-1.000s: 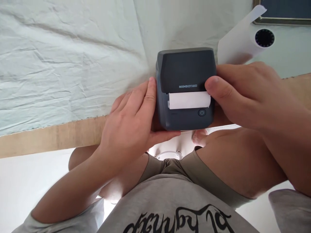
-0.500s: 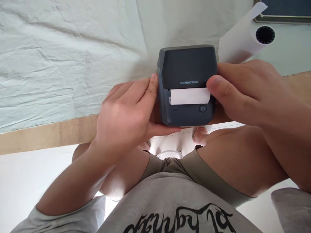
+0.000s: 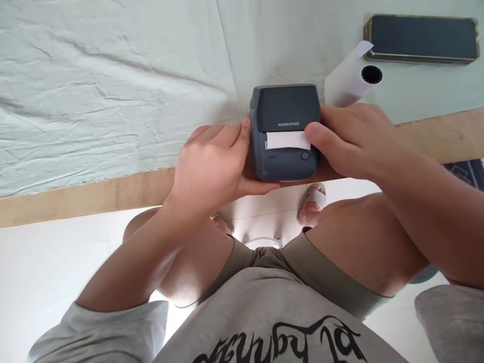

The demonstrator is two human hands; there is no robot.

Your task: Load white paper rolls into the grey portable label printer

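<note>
A dark label printer [image 3: 285, 108] marked NIIMBOT is held between my two hands at the table's front edge. From its slot a blank white label strip [image 3: 286, 140] sticks out, above a round power button [image 3: 305, 155]. My left hand [image 3: 214, 161] grips the printer's left side, its thumb stretched along the bottom front edge. On the other side, my right hand [image 3: 355, 138] is closed around the printer. Its thumb lies at the right end of the label strip; whether it presses on the strip I cannot tell. The fingers behind the printer are hidden.
Behind my right hand lies a white paper roll [image 3: 344, 78] with a dark core and a loose end. A dark flat slab with a gold-brown rim [image 3: 423, 38], like a phone, sits farther back. A wrinkled pale cloth [image 3: 113, 101] covers the table, leaving a wooden edge [image 3: 86, 196].
The view has drawn back, so the printer and roll look smaller and the whole dark slab shows. Both hands keep the same hold on the printer.
</note>
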